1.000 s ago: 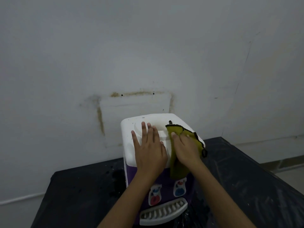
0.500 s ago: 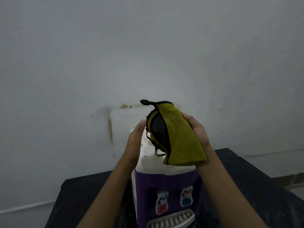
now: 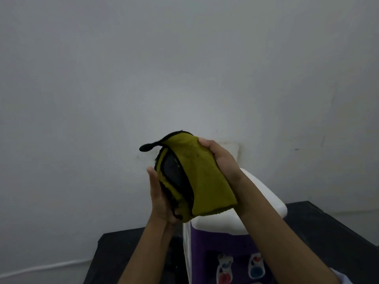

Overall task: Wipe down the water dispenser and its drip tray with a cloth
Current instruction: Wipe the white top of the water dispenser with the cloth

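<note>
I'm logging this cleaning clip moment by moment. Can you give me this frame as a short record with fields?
Dispenser: white top, purple front, two taps, on a black table
Cloth: yellow-green with black trim, folded, held up in both hands
Right hand: grips the cloth's right side
Left hand: cups its left side, fingers hidden
Drip tray: out of view

Plain indoor room; bare white wall (image 3: 102, 78); water dispenser (image 3: 268, 199) on black table (image 3: 328, 232)
</note>
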